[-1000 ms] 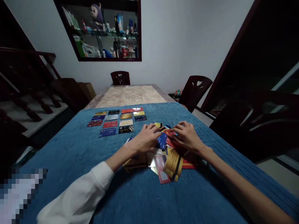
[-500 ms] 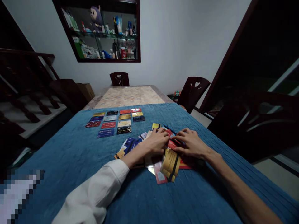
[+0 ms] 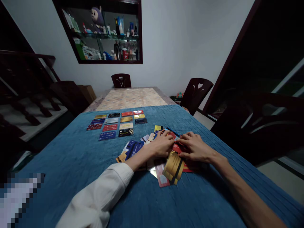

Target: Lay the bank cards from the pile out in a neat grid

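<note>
A loose pile of plastic cards [image 3: 174, 166] in red, blue and gold lies on the blue cloth [image 3: 78, 158] in front of me. My left hand [image 3: 162, 146] rests palm down on the pile's left part, fingers bent onto the cards. My right hand [image 3: 196, 148] lies on the right part, fingers spread flat, its fingertips on a red card [image 3: 177, 147] between the two hands. Farther back on the left, several cards [image 3: 118, 122] lie face up in neat rows.
Beyond the cloth the bare marbled tabletop [image 3: 131, 98] runs to the far end. Dark wooden chairs stand at the far end [image 3: 121, 80] and the right side [image 3: 197, 92]. A wall cabinet [image 3: 104, 31] holds bottles and a purple toy.
My left hand has slid right over the pile, uncovering blue and gold cards on its left. Both hands now meet closer together on the cards.
</note>
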Demonstrator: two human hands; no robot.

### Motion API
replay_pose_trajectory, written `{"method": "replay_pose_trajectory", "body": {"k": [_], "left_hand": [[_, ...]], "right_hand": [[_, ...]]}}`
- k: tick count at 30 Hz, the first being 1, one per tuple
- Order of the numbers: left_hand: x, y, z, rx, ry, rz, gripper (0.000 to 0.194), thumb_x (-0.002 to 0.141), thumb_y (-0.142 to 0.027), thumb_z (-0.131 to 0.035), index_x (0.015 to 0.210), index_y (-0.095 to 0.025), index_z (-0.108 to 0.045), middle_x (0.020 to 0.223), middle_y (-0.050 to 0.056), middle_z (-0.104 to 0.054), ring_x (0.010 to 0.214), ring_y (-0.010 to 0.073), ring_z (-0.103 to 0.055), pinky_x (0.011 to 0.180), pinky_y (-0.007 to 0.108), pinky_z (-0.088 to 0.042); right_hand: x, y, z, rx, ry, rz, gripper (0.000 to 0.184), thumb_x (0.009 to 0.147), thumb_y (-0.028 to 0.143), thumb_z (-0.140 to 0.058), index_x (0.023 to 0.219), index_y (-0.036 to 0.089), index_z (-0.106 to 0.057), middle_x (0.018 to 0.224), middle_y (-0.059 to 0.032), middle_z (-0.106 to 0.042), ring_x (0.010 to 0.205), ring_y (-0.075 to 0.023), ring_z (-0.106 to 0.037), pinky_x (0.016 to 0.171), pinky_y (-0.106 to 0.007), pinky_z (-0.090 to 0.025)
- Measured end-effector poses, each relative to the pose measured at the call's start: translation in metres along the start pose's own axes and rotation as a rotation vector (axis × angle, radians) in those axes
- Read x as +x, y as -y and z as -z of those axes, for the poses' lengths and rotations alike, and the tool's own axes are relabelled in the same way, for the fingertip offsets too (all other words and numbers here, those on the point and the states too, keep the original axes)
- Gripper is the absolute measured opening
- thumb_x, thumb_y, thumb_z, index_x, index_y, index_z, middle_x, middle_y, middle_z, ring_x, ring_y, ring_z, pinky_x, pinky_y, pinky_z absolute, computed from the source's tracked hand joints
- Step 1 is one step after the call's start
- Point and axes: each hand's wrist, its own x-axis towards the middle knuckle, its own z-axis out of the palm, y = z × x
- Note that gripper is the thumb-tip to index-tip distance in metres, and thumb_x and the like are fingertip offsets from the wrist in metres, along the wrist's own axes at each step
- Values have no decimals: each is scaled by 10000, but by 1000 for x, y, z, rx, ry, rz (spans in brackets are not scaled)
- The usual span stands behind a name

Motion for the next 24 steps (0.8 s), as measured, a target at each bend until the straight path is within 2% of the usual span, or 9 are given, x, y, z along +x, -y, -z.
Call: {"method": "replay_pose_trajectory", "body": {"k": [8, 15, 20, 24], "left_hand": [[2, 1, -8, 12, -59, -33, 201, 943, -271, -497, 1057, -175, -632, 1185, 123, -621, 1293, 326, -395, 1024, 536, -337], [3, 4, -12, -10, -138, -67, 258, 990, -328, -458, 1091, -190, -651, 1158, 114, -656, 1276, 289, -424, 1037, 520, -321], [3, 4, -8, -24, -145, -40, 295, 1017, -298, -395, 1055, -186, -665, 1130, 103, -683, 1290, 285, -416, 1030, 502, -313], [4, 7, -7, -40, -165, -15, 253, 992, -207, -413, 998, -187, -666, 1096, 94, -697, 1316, 289, -400, 1033, 507, -291]], "right_hand": [[-1, -8, -1, 33, 22, -21, 380, 802, 400, -647, 1152, 254, -661, 1117, -110, -628, 1040, -305, -478, 859, -464, -372], [-2, -11, 1, 57, -9, -7, 315, 829, 372, -602, 1099, 232, -685, 1048, -101, -645, 993, -278, -513, 842, -428, -386], [-5, -15, 3, 113, -82, 85, 286, 949, 403, -471, 1016, 253, -705, 971, -73, -674, 925, -236, -549, 834, -409, -398], [-4, -21, 1, 118, -117, 80, 247, 929, 339, -493, 1026, 241, -698, 951, -61, -697, 923, -235, -562, 833, -411, -393]]}}
